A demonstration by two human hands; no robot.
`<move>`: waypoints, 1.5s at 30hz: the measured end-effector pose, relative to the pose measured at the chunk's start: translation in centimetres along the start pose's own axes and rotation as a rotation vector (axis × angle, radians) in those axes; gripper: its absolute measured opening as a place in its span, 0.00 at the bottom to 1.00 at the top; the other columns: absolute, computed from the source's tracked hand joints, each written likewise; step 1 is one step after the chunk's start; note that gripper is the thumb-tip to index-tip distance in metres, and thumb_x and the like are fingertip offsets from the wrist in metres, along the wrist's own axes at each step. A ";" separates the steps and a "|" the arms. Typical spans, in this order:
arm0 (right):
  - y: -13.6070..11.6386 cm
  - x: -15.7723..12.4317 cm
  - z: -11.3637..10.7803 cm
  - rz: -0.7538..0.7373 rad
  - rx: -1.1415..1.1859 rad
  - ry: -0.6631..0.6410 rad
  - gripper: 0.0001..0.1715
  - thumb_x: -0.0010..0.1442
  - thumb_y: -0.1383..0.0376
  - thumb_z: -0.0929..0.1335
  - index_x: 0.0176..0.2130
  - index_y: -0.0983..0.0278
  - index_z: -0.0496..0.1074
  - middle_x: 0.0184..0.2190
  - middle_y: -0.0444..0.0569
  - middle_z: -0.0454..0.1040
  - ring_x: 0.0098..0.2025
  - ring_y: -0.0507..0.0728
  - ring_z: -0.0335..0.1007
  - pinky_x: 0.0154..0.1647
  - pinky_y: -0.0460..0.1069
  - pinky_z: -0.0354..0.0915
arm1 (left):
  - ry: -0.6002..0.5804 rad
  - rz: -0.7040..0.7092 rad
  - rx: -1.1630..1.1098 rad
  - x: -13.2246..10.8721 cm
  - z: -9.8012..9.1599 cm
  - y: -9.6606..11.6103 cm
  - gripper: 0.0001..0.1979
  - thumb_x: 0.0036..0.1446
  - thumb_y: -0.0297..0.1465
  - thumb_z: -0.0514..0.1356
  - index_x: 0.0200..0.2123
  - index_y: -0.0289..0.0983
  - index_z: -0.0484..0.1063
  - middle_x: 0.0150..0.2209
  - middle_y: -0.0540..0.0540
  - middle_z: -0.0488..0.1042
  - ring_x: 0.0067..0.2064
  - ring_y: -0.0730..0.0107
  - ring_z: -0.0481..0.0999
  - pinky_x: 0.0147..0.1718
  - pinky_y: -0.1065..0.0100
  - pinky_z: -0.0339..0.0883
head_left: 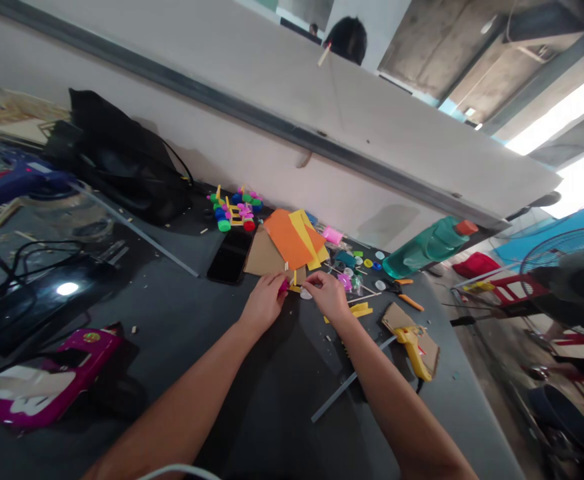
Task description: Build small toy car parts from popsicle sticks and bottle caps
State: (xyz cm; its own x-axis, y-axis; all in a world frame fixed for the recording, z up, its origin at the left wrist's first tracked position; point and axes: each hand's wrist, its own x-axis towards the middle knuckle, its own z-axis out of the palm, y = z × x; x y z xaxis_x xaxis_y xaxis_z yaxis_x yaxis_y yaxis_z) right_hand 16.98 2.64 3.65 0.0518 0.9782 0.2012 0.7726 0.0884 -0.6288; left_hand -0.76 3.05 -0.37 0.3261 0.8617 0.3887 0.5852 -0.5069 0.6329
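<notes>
My left hand is closed, pinching a small pink cap over the dark table. My right hand is closed too, its fingertips pinched on a thin stick next to a small yellow piece and a white cap. Both hands meet just in front of a stack of orange and yellow foam sheets on brown cardboard. A black phone lies left of the cardboard.
A yellow glue gun rests on cardboard at the right. A teal bottle lies by the partition. Coloured cap-and-stick models, loose caps, a black bag, a pink box and a fan surround the spot.
</notes>
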 end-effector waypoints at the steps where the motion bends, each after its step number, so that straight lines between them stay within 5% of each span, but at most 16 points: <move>1: 0.0 0.0 0.0 -0.006 -0.008 0.001 0.05 0.50 0.62 0.69 0.27 0.62 0.73 0.25 0.44 0.74 0.30 0.54 0.69 0.31 0.47 0.60 | 0.002 -0.003 -0.007 0.0 0.0 0.0 0.19 0.54 0.24 0.55 0.50 0.37 0.64 0.51 0.43 0.69 0.53 0.63 0.65 0.54 0.61 0.60; 28: -0.2 -0.4 0.0 -0.165 -0.134 0.028 0.04 0.52 0.67 0.68 0.26 0.61 0.71 0.24 0.44 0.72 0.32 0.55 0.65 0.34 0.47 0.59 | -0.037 -0.057 0.040 -0.2 -0.5 0.7 0.17 0.53 0.26 0.58 0.47 0.38 0.65 0.46 0.43 0.69 0.48 0.60 0.66 0.48 0.62 0.63; 45: 0.7 -2.1 -0.5 -0.213 -0.109 0.084 0.05 0.54 0.67 0.67 0.26 0.61 0.71 0.24 0.45 0.70 0.33 0.56 0.65 0.34 0.48 0.60 | -0.212 0.079 0.105 -1.3 -0.3 3.0 0.16 0.48 0.35 0.63 0.41 0.37 0.69 0.40 0.43 0.64 0.43 0.59 0.66 0.44 0.59 0.64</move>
State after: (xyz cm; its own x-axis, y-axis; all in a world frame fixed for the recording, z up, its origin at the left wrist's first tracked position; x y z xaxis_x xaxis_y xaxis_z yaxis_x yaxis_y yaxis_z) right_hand 17.71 0.56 3.15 -0.0701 0.9202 0.3852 0.8352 0.2653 -0.4817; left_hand 0.36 0.43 1.20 0.5158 0.8104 0.2780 0.6219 -0.5773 0.5291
